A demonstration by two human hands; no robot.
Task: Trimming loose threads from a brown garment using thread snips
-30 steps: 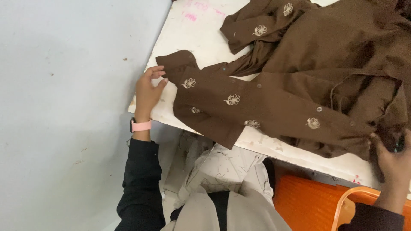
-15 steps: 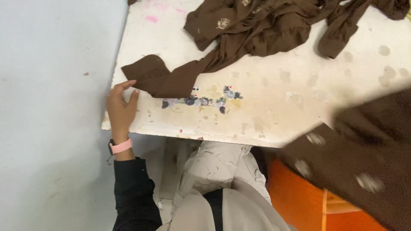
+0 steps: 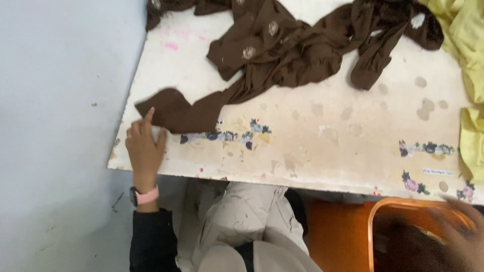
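At the near left corner of the stained white table, my left hand rests open, fingertip touching the crumpled brown embroidered garment's sleeve end. My right hand is a blur over the orange plastic basket below the table's edge; I cannot tell its grip. The garment sprawls unfolded, so most work seems left.

Garment lies on table, basket below.

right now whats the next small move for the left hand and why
Probably slide the left hand forward to pinch the brown garment by its near end. The forefinger only touches that end near the table corner, the hand holds nothing, and the right hand is low by the orange basket, blurred.
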